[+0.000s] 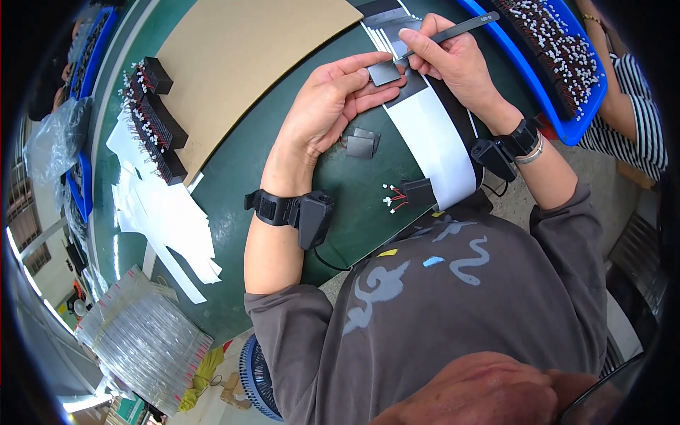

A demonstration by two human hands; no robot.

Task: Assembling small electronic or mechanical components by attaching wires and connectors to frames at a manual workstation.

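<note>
My left hand (319, 103) is closed on a small flat dark grey square piece (384, 74), pinched between thumb and fingers. In my right hand (457, 71) is a pair of black tweezers (460, 28). Their tips point down to the edge of the square piece. Under both hands runs a strip of white backing paper (432, 134) with dark pads, curling over the table's near edge. Two similar grey squares (361, 144) lie by my left wrist. Closer to me is a small dark stack (416, 193) with red wires and white connectors.
A brown board (241, 49) covers the far left of the green table (248, 177). Beside it are rows of wired dark pieces (152, 117) and white paper scraps (166, 219). At the right, a blue tray (591, 106) holds many more, near another person's arm (616, 99).
</note>
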